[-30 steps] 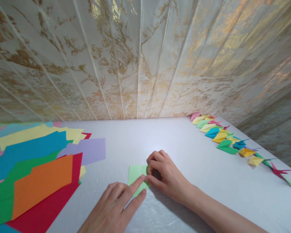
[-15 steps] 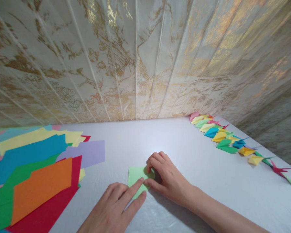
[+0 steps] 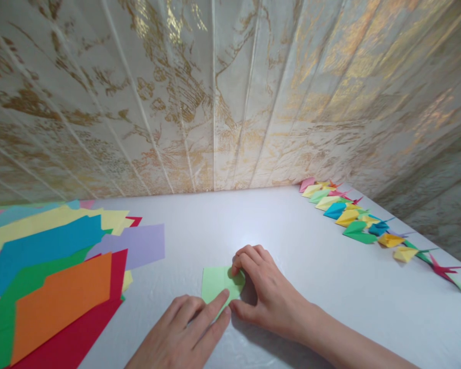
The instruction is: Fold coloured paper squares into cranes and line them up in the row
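Note:
A small light green paper (image 3: 215, 283) lies on the white table at the lower middle. My left hand (image 3: 188, 325) rests over its lower part, fingers apart, with the index fingertip pressing on the paper. At the paper's right edge, my right hand (image 3: 267, 294) has its fingers curled, the fingertips touching the upper right corner and the thumb at the lower right edge. The curled fingers partly hide that right side.
Sheets of coloured paper, an orange one (image 3: 63, 305) on top, spread over the left of the white table (image 3: 200, 225). Folded paper pieces (image 3: 359, 232) line the right edge. A patterned curtain (image 3: 215, 102) hangs behind the table.
My right thumb has moved slightly down and away from the index finger, along the paper's edge. The view has shifted a little.

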Demonstrator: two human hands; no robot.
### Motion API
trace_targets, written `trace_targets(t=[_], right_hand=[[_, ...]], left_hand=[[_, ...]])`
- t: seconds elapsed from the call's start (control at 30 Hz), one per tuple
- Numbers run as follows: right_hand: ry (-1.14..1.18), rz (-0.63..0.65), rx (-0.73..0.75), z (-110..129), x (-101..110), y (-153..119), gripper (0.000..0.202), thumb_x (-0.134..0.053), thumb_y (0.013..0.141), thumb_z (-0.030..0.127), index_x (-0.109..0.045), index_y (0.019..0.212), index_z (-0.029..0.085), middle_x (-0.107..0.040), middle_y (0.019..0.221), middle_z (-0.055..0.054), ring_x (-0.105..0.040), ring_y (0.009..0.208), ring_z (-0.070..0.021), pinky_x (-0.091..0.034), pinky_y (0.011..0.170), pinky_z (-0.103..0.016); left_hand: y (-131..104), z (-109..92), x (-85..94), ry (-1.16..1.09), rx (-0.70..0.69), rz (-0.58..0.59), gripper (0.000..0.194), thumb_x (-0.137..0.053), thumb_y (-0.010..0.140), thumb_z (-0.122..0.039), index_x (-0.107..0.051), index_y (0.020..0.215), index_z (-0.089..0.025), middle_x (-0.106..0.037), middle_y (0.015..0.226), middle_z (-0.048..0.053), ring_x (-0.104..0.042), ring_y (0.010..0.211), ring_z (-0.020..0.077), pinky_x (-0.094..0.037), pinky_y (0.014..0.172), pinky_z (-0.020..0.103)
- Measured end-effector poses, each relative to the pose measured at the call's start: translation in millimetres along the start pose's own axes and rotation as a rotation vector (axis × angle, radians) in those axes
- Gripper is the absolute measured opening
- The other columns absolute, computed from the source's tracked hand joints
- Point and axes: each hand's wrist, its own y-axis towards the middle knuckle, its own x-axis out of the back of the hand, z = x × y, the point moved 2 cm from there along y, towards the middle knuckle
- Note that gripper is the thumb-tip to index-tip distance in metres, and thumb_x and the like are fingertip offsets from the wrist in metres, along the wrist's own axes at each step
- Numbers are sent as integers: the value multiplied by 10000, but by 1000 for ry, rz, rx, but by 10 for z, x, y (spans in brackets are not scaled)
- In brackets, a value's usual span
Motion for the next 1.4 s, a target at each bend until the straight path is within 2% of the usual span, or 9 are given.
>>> trace_targets(t=[0.2,0.4,0.53,0.67,0.83,1.03,1.17,1.3,1.4], right_hand=[[74,19,-5,-14,67,5,351,-640,671,42,-515,956,204,-550,993,-30,-454,953,-229,-401,846,-373],[273,-41,-51,-204,172,35,404,-435,693,-86,-561,943,206,-584,929,-16,-547,905,-182,-442,817,-310],[303,-114,-52,-235,198,54,285,-478,779,-33,-563,917,202,-591,900,-16,-546,876,-183,-440,810,-320],[226,-64,-13,-142,132,38,262,-561,772,-7,-555,925,205,-589,914,-17,-519,912,-195,-424,824,-330],[87,21,-24,-53,82,13,354,-686,705,37,-521,970,204,-589,992,-28,-486,953,-223,-414,844,-365],[26,121,27,9,134,-21,446,-762,703,101,-523,1067,197,-573,1110,-53,-473,1025,-247,-421,897,-402],[105,148,177,18,132,-58,340,-714,748,37,-571,1006,206,-609,1098,-39,-522,1016,-207,-437,909,-336],[58,172,300,10,113,-74,195,-713,815,116,-626,967,201,-657,1062,-41,-571,946,-197,-441,872,-328],[19,147,283,2,89,-77,290,-797,782,255,-626,1006,187,-659,1050,-58,-571,938,-217,-444,850,-343]], left_hand=[[-5,16,32,-26,-24,9,430,-482,989,-367,-528,1387,-210,-509,1510,70,-556,964,234,-511,863,371],[-67,29,-179,-36,58,-81,443,-457,970,-193,-501,1402,-280,-545,1481,-16,-448,1326,266,-408,1082,409],[4,52,-304,10,-16,-187,509,-488,925,-105,-482,1413,-247,-632,1354,40,-445,1366,252,-413,1078,367],[178,74,-90,-159,27,-46,509,-556,929,-243,-448,1426,-241,-657,1288,59,-589,1203,236,-470,1023,358],[259,95,155,-260,95,-79,577,-708,847,-511,-531,1296,-194,-686,1234,75,-652,1096,235,-526,974,326],[213,151,159,-294,118,-28,317,-701,809,-207,-611,1113,-220,-703,1211,36,-676,1073,210,-559,931,286],[207,211,169,-273,72,-48,198,-677,842,-198,-629,1030,-239,-714,1195,18,-679,1079,204,-551,947,281],[208,255,159,-293,47,-49,438,-795,792,-409,-597,1139,-229,-699,1220,44,-653,1112,222,-524,984,291],[217,267,175,-336,96,-42,464,-857,714,-339,-602,1082,-221,-698,1156,39,-652,1063,223,-538,924,279]])
